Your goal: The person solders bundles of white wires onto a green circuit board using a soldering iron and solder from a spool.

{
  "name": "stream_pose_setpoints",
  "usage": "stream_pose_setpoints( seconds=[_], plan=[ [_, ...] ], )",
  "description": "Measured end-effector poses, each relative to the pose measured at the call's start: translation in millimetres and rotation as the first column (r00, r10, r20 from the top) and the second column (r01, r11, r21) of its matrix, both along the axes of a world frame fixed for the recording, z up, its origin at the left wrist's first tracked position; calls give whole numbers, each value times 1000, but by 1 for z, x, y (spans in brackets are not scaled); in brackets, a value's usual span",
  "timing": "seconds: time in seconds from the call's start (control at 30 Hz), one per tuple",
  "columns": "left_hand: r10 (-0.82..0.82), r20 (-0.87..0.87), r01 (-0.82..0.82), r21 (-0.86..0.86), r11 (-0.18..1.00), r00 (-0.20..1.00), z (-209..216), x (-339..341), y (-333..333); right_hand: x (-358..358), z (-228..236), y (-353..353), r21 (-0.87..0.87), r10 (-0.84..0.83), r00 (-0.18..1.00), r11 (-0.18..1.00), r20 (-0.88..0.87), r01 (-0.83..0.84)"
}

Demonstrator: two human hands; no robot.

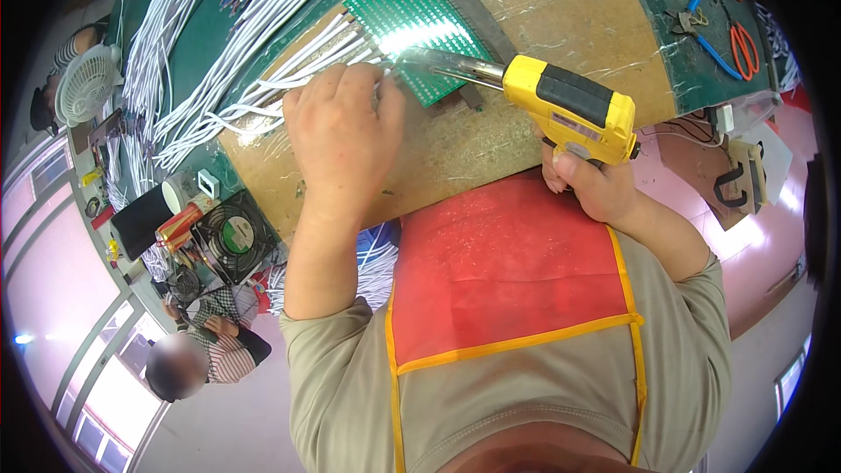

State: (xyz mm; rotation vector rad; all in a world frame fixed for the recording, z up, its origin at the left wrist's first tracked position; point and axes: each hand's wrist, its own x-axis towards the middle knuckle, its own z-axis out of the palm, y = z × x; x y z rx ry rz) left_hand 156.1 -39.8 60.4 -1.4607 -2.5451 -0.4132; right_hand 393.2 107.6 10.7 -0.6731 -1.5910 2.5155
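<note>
My right hand (598, 182) is wrapped round the grip of a yellow and black soldering gun (569, 105). The gun's metal nose points left, its tip over the near left edge of a green circuit board (420, 22) with rows of pale pads. Against that same edge my left hand (346, 127) is closed, knuckles up, at the end of a white cable (263, 114). Its fingertips are partly hidden. Several more white cables (324, 48) reach the board's left edge. A dark bar (473, 0) runs along the board's far right side.
White cable bundles (188, 17) cover the table's left. Blue-handled pliers (705, 31) and a red-handled tool (745, 51) lie at the right. A black fan (235, 236) stands at the left edge. Another person (206, 355) sits lower left; a white fan (86, 86) is beyond.
</note>
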Motion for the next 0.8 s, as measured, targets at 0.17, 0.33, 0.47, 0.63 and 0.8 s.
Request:
stream_pose_setpoints(
  seconds=[0.17,0.33,0.47,0.63,0.8],
  plan=[
    [-1,8,1,-6,1000,1000,2,0,1,-3,4,2,9,22,1000,1000,0,-22],
    [1,6,-1,-13,1000,1000,2,0,2,-4,7,1,21,13,1000,1000,3,-13],
    [6,15,-6,-17,1000,1000,3,1,2,-5,7,0,25,-12,1000,1000,0,12],
    [21,5,-21,-46,999,1000,5,1,3,-3,3,1,15,-19,1000,1000,-15,19],
    [13,0,-13,-35,999,1000,5,1,3,-1,2,2,39,31,1000,999,4,-31]
  ],
)
